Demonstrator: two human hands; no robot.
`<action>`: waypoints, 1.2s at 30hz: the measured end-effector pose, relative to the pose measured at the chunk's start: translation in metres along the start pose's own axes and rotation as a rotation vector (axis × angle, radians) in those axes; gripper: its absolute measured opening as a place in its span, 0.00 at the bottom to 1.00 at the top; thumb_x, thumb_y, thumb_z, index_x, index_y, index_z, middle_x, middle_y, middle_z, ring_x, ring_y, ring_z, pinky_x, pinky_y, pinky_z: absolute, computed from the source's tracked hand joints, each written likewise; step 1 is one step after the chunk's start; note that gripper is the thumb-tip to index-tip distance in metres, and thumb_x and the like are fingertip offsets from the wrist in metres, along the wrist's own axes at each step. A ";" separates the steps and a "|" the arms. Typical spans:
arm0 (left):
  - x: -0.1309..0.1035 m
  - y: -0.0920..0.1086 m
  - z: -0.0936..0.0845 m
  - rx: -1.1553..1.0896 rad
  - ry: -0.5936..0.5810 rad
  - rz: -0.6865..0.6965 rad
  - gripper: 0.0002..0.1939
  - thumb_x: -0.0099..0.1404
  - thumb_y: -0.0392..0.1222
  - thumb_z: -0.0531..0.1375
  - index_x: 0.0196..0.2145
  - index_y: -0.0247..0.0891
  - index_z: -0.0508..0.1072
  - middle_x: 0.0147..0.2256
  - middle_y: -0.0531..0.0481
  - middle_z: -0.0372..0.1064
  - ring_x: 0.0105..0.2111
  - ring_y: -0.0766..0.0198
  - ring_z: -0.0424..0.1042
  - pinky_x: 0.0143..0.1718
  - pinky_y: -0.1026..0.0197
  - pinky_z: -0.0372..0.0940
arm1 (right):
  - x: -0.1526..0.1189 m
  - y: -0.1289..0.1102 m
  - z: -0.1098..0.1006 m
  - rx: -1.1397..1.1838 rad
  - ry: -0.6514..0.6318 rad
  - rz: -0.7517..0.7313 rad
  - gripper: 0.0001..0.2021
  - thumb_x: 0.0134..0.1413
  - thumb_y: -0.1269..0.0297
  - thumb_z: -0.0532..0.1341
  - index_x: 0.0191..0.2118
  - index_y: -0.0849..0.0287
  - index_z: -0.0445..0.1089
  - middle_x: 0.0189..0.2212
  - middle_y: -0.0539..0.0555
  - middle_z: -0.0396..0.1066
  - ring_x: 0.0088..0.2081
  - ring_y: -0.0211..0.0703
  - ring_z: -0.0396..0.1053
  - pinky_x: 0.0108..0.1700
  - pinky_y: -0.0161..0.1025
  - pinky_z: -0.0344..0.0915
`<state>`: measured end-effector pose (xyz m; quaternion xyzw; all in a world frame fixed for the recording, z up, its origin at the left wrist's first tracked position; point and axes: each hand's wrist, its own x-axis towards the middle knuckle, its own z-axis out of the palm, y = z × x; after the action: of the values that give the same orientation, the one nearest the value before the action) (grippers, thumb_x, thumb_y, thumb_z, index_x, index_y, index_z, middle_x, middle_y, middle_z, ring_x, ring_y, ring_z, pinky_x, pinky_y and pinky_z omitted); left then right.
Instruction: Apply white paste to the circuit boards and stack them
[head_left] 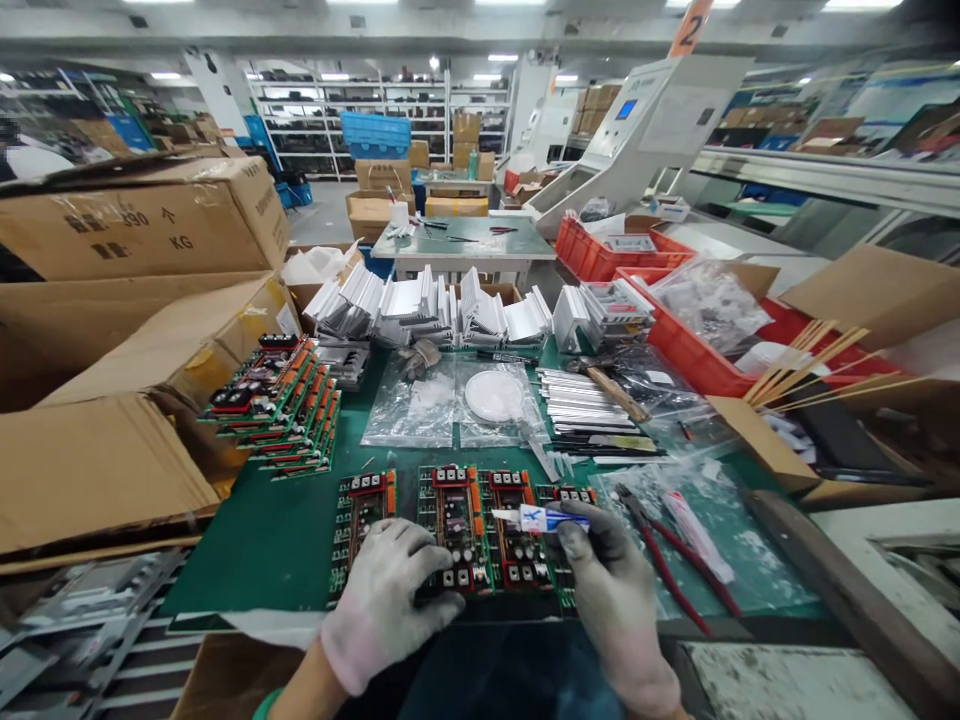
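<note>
Four circuit boards lie in a row on the green mat, among them a middle-left board [452,510], one right of it [510,500] and the leftmost board [367,500]. My left hand [397,595], in a whitish glove, rests over the lower part of the leftmost board with its fingers apart and holds nothing. My right hand [611,590], gloved too, grips a blue and white tube [551,519] between thumb and fingers. The tube's pale nozzle points left, above the boards on the right. Part of the rightmost board [570,493] is hidden by that hand.
Red-handled pliers [667,560] and another tube [697,535] lie at right. Stacked boards [281,400] stand at left, near cardboard boxes [97,460]. Behind are metal heat sinks [409,300], a white disc [493,396], a hammer [615,388] and red crates [600,258].
</note>
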<state>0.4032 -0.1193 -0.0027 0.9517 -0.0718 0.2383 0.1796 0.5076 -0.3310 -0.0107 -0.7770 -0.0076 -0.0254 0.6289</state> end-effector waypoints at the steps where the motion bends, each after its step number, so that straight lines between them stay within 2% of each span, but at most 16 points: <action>1: -0.001 0.001 0.002 0.001 0.008 0.006 0.10 0.52 0.37 0.66 0.33 0.42 0.71 0.31 0.52 0.70 0.32 0.59 0.71 0.37 0.56 0.63 | -0.001 0.002 0.003 -0.007 -0.019 -0.033 0.16 0.48 0.53 0.64 0.39 0.56 0.78 0.36 0.56 0.79 0.37 0.51 0.75 0.37 0.43 0.73; 3: -0.003 0.004 0.004 -0.003 0.026 0.029 0.07 0.55 0.36 0.64 0.32 0.41 0.70 0.29 0.53 0.70 0.31 0.60 0.70 0.36 0.56 0.61 | -0.004 0.005 0.010 -0.013 -0.081 -0.143 0.14 0.50 0.57 0.64 0.42 0.55 0.77 0.37 0.55 0.78 0.38 0.49 0.76 0.37 0.41 0.74; 7: -0.008 0.014 0.006 -0.037 0.056 0.083 0.04 0.61 0.42 0.60 0.32 0.40 0.69 0.26 0.52 0.69 0.28 0.61 0.69 0.34 0.56 0.60 | -0.010 0.005 0.016 -0.024 -0.202 -0.468 0.08 0.55 0.65 0.62 0.40 0.51 0.77 0.37 0.53 0.76 0.37 0.44 0.76 0.37 0.37 0.74; 11: -0.013 0.022 0.009 -0.069 0.105 0.074 0.10 0.64 0.49 0.60 0.34 0.40 0.69 0.26 0.52 0.70 0.28 0.61 0.70 0.33 0.56 0.62 | -0.014 0.005 0.014 -0.092 -0.237 -0.665 0.09 0.60 0.69 0.59 0.43 0.50 0.74 0.40 0.53 0.77 0.40 0.43 0.77 0.39 0.37 0.76; 13: -0.012 0.020 0.008 -0.069 0.134 0.064 0.16 0.62 0.56 0.61 0.37 0.40 0.70 0.30 0.49 0.71 0.32 0.58 0.72 0.37 0.53 0.65 | -0.016 0.006 0.013 -0.129 -0.249 -0.767 0.11 0.61 0.70 0.58 0.45 0.50 0.73 0.41 0.53 0.77 0.41 0.43 0.77 0.40 0.37 0.76; 15: -0.007 0.013 0.006 -0.057 0.154 0.060 0.22 0.60 0.61 0.62 0.40 0.40 0.70 0.36 0.46 0.73 0.40 0.52 0.73 0.45 0.48 0.66 | -0.016 0.007 0.013 -0.156 -0.247 -0.850 0.12 0.62 0.71 0.57 0.47 0.50 0.71 0.40 0.53 0.77 0.42 0.44 0.77 0.40 0.38 0.76; 18: 0.002 0.000 0.005 -0.049 0.149 0.057 0.26 0.57 0.61 0.64 0.44 0.40 0.67 0.46 0.42 0.72 0.52 0.47 0.69 0.54 0.43 0.64 | -0.017 0.011 0.014 -0.227 -0.245 -0.921 0.13 0.62 0.73 0.57 0.48 0.50 0.69 0.40 0.54 0.77 0.42 0.43 0.76 0.40 0.39 0.75; 21: 0.010 -0.009 0.009 -0.070 0.078 0.063 0.29 0.54 0.53 0.67 0.49 0.38 0.64 0.51 0.40 0.70 0.57 0.46 0.65 0.58 0.42 0.62 | -0.017 0.014 0.015 -0.294 -0.269 -0.980 0.12 0.63 0.72 0.56 0.48 0.51 0.69 0.40 0.55 0.77 0.41 0.43 0.76 0.39 0.39 0.75; 25: 0.016 -0.009 0.017 -0.106 -0.016 0.051 0.37 0.49 0.49 0.70 0.52 0.37 0.61 0.52 0.38 0.69 0.57 0.44 0.65 0.59 0.39 0.61 | -0.016 0.016 0.016 -0.333 -0.237 -1.039 0.10 0.65 0.70 0.54 0.47 0.54 0.70 0.38 0.56 0.77 0.39 0.44 0.76 0.37 0.39 0.75; 28: 0.016 -0.008 0.022 -0.134 -0.026 0.038 0.41 0.46 0.46 0.71 0.55 0.36 0.59 0.53 0.36 0.69 0.56 0.43 0.66 0.58 0.40 0.63 | -0.015 0.017 0.017 -0.355 -0.204 -1.071 0.09 0.66 0.69 0.54 0.46 0.55 0.70 0.37 0.56 0.77 0.39 0.43 0.76 0.37 0.39 0.74; 36: 0.016 -0.009 0.023 -0.197 -0.010 0.029 0.39 0.46 0.44 0.71 0.53 0.37 0.60 0.52 0.37 0.68 0.55 0.44 0.67 0.56 0.41 0.66 | -0.013 0.013 0.021 -0.412 -0.195 -1.120 0.09 0.68 0.70 0.52 0.43 0.57 0.70 0.35 0.56 0.76 0.36 0.41 0.75 0.36 0.37 0.72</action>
<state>0.4293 -0.1209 -0.0167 0.9294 -0.1093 0.2280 0.2688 0.4955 -0.3134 -0.0279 -0.7595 -0.4681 -0.2823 0.3526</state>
